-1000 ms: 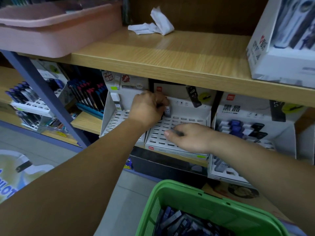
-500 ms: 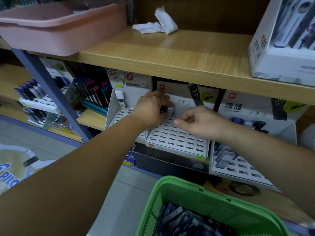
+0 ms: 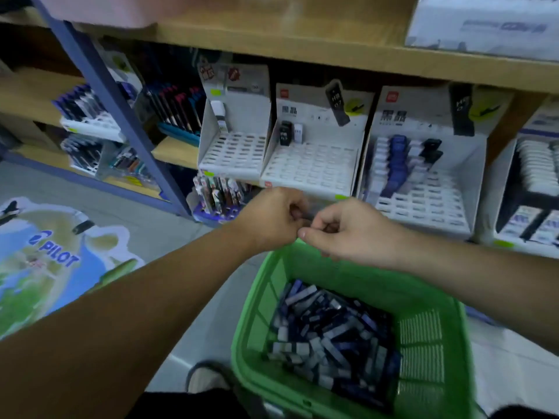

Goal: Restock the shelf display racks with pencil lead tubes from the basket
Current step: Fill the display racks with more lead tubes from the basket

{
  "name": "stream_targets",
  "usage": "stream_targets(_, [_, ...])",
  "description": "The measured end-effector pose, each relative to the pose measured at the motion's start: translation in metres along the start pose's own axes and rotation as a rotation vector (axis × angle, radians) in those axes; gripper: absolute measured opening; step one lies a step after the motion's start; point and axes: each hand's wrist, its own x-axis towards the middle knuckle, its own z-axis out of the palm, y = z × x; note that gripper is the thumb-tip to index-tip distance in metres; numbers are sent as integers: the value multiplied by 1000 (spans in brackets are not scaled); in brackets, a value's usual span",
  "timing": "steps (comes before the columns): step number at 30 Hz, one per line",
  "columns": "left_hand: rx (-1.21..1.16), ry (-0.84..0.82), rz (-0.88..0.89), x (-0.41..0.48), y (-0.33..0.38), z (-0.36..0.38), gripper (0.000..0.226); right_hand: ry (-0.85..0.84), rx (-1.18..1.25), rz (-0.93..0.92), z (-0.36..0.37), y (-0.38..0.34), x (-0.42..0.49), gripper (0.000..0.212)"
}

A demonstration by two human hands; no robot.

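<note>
Stationery shop aisle: wooden shelf (image 3: 272,43) across the top on a blue steel upright (image 3: 121,122), grey floor below with a PILOT floor sticker (image 3: 51,255) at the left. Under the shelf, side by side and all white: first the left rack (image 3: 234,152), slots bare apart from 1 white item (image 3: 218,110) against its left wall. Next the middle rack (image 3: 311,170), almost bare too, only 2 tubes upright at the back left, a black tube (image 3: 285,133) and a white tube (image 3: 298,132), just beside each other. Then the right rack (image 3: 423,201), part filled along its back and left with stocked tubes (image 3: 396,158), blue, white and black, front rows bare. Last the far-right rack (image 3: 502,189), cut by the frame edge, with rows of white packs (image 3: 535,164). Pens (image 3: 175,107) in trays further left, beyond the upright. Low in front, a green basket (image 3: 302,267), bottom covered by a loose heap of pencil lead tubes (image 3: 326,331), blue, black and white, lying every way. Just above the basket's far rim and below the front edge of the middle rack, the left hand (image 3: 272,219) and the right hand (image 3: 344,234) meeting, fingers of both curled in, right thumb stretched toward the left hand and touching it. Between the 2 hands a dark sliver, too blurred to name; grip on a tube by either hand impossible to tell. At the bottom edge, beside the basket, a shoe (image 3: 205,379).
</note>
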Motion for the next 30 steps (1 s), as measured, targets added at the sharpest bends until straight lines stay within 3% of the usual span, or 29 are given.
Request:
stream_targets(3, [16,-164,-97,-33,-6,61,25,-142,-44,134,33,32,-30,39])
stream_targets(8, [-3,-302,-240,-65,-23,141,22,-428,-133,527,73,100,-61,40])
stream_targets(10, [29,-379,-274,-70,-30,164,24,-385,-73,634,86,131,-77,41])
stream_targets(14, [-7,-419,-389,-78,-50,201,38,-124,63,705,107,178,-100,36])
stream_targets(15, [4,-409,-395,-78,-55,208,44,-99,123,724,110,187,-101,45])
stream_targets(18, [113,-397,-313,-71,-70,226,75,-55,271,825,119,215,-96,110])
stream_targets(19, [138,-399,-304,-68,-75,230,87,-42,291,845,122,226,-94,120])
stream_targets(21, [129,-420,-353,-60,-85,237,110,2,364,893,129,239,-89,130])
stream_targets(25, [176,-486,-415,-52,-102,258,140,65,604,987,138,250,-87,119])
stream_targets(30, [269,-449,-468,-50,-94,283,147,35,511,1017,154,273,-81,157])
